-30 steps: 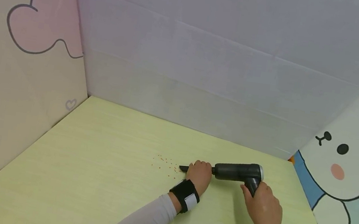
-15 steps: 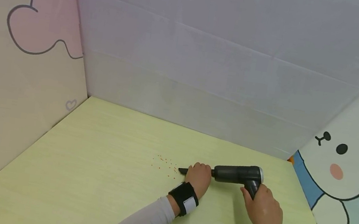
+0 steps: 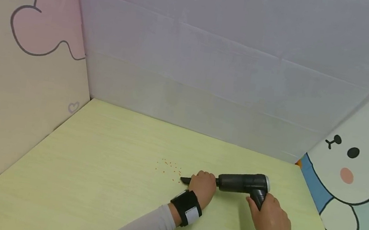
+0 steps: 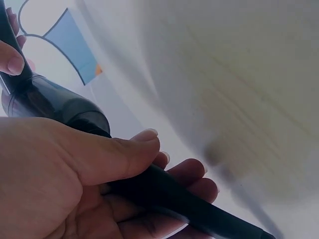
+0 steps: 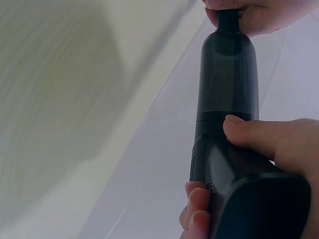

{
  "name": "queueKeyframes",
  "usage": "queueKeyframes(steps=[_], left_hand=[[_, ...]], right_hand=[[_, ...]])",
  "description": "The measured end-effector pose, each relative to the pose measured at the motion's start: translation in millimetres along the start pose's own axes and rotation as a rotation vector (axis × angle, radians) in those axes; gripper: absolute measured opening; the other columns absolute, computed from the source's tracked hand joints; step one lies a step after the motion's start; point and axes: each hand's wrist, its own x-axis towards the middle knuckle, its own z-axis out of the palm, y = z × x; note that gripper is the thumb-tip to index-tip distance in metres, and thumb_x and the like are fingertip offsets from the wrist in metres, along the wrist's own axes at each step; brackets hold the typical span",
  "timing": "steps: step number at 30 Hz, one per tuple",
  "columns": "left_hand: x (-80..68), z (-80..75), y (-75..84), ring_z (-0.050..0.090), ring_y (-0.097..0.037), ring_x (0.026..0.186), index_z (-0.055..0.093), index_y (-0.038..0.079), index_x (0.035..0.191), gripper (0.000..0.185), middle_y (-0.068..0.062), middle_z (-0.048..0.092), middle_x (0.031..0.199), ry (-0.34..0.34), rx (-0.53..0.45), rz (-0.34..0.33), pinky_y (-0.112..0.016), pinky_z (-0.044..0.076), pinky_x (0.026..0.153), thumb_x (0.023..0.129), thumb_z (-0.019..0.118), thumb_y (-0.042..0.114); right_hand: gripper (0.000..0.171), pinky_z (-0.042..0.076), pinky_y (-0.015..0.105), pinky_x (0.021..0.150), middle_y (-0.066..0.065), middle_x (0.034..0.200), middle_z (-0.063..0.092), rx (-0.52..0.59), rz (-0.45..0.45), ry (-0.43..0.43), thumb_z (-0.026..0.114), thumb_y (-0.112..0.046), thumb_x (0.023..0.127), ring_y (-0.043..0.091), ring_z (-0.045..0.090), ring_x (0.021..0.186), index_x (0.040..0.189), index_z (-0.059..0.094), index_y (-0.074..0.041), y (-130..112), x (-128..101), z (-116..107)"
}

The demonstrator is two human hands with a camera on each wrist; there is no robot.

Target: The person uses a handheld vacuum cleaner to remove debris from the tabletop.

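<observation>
Writing shows nowhere on the vacuum (image 3: 243,182). Its dark, see-through dust cup (image 5: 228,74) is too murky to tell what is in it. Your right hand (image 3: 270,215) is wrapped round the handle, your left hand (image 3: 204,183) round the nozzle (image 3: 185,179), whose tip lies by the orange crumbs (image 3: 168,167) on the table (image 3: 92,180), right of the middle.

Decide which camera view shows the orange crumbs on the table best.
The head view: the orange crumbs lie scattered just beyond the vacuum's nozzle. Neither wrist view shows them, only hands on the vacuum and blurred tabletop.
</observation>
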Motion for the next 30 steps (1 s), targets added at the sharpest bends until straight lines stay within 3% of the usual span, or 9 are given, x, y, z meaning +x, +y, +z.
queueKeyframes(steps=[5, 15, 30], left_hand=[[-0.1, -4.4, -0.3, 0.065, -0.016, 0.077, 0.072, 0.015, 0.088, 0.018, -0.001, 0.069, 0.080, -0.024, -0.006, -0.006, -0.031, 0.056, 0.069, 0.095, 0.070, 0.031], [3.2, -9.3, -0.7, 0.063, -0.015, 0.078, 0.071, 0.015, 0.090, 0.017, -0.001, 0.068, 0.080, -0.063, -0.002, 0.000, -0.030, 0.055, 0.069, 0.096, 0.069, 0.031], [4.9, -25.4, -5.8, 0.065, -0.016, 0.074, 0.072, 0.014, 0.086, 0.017, -0.001, 0.069, 0.078, -0.030, -0.013, -0.006, -0.031, 0.055, 0.066, 0.095, 0.070, 0.028]], right_hand=[[0.058, 0.040, 0.037, 0.042, 0.016, 0.070, 0.055, 0.008, 0.008, -0.019, 0.074, -0.037, 0.091, 0.024, 0.050, 0.050, 0.100, 0.053, 0.016, -1.7, -0.6, -2.8], [0.056, 0.039, 0.036, 0.041, 0.016, 0.068, 0.054, 0.010, -0.001, 0.036, 0.077, -0.035, 0.089, 0.024, 0.049, 0.047, 0.097, 0.054, 0.014, -2.9, -1.4, -4.0], [0.056, 0.040, 0.037, 0.041, 0.016, 0.068, 0.055, 0.016, -0.006, 0.054, 0.077, -0.036, 0.089, 0.024, 0.049, 0.047, 0.096, 0.054, 0.014, -7.4, -0.9, -8.0]])
